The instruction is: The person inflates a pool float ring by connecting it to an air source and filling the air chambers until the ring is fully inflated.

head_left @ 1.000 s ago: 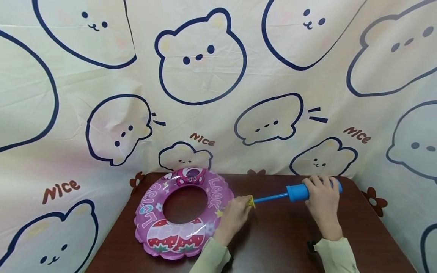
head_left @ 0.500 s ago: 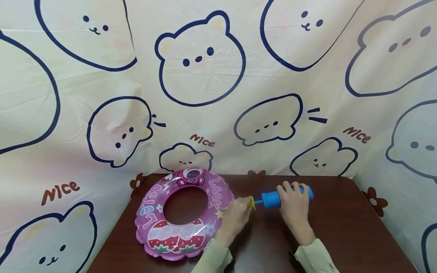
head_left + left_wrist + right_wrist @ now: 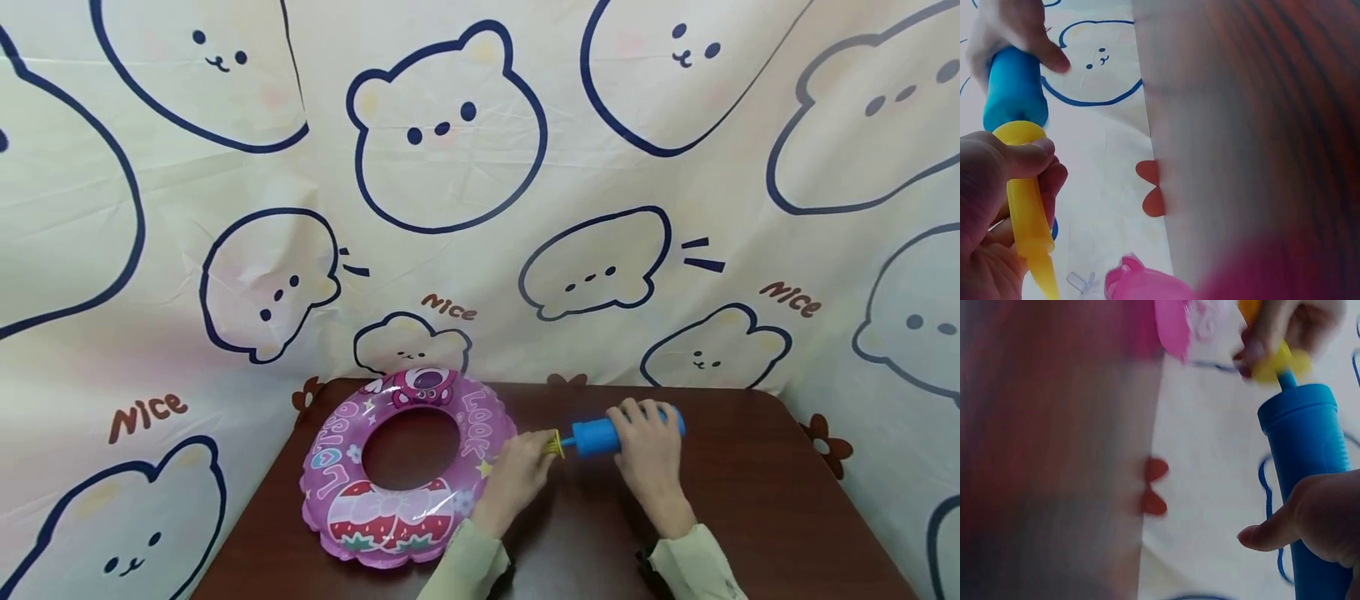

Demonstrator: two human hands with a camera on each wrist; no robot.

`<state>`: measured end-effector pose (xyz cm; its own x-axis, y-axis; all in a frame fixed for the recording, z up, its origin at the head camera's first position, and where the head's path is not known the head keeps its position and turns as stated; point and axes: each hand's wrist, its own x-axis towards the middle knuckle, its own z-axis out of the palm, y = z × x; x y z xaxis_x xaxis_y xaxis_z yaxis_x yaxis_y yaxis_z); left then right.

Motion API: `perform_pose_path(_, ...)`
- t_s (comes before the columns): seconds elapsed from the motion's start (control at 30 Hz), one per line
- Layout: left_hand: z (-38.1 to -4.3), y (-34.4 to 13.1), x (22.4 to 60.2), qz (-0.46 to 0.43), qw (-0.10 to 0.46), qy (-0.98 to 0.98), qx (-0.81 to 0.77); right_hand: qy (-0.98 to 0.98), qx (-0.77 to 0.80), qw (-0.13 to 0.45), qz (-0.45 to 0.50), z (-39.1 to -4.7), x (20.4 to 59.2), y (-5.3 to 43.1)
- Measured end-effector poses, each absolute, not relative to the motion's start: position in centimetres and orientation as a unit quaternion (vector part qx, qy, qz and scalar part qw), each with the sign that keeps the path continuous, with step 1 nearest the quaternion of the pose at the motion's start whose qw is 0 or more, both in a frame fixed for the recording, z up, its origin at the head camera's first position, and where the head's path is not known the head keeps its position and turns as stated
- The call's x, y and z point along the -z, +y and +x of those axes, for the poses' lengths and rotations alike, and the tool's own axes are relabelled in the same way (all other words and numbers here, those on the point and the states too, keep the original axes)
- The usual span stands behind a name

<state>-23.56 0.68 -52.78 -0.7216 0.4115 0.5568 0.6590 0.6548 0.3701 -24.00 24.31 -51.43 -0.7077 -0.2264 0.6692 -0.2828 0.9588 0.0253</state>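
A blue hand air pump (image 3: 594, 437) with a yellow nozzle end (image 3: 1027, 209) is held level above the table. My left hand (image 3: 517, 475) grips the yellow end, its thumb lying across the flange. Around the blue barrel curls my right hand (image 3: 651, 454), with the thumb stretched away from it in the right wrist view. Only a short bit of blue rod (image 3: 567, 442) shows between barrel and flange. A pink inflatable swim ring (image 3: 390, 529) lies just left of my left hand. In the left wrist view the nozzle tip runs out of frame, so I cannot tell whether it meets the ring.
A dark brown table (image 3: 750, 500) bears the ring. Behind it and at both sides hangs a pale cloth (image 3: 495, 258) printed with bear outlines. A clear valve-like piece (image 3: 1082, 282) shows beside the ring in the left wrist view.
My right hand has moved left with the blue barrel, and the long stretch of rod has nearly vanished into it. Over the last half second little differs. My left hand stays in place.
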Motion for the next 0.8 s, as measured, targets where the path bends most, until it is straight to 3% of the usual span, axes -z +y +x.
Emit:
perform_pose_path(0.5,-24.0,1.0,52.4,-0.307,0.211,-0.882,0.288,-0.910,-0.064,0.401,0.083,-23.7,48.7,32.7)
perform_pose_path(0.8,-23.9,1.3,52.8,-0.316,0.250,-0.877,0.263,-0.915,-0.033,0.395,0.077,-23.9,48.8,31.4)
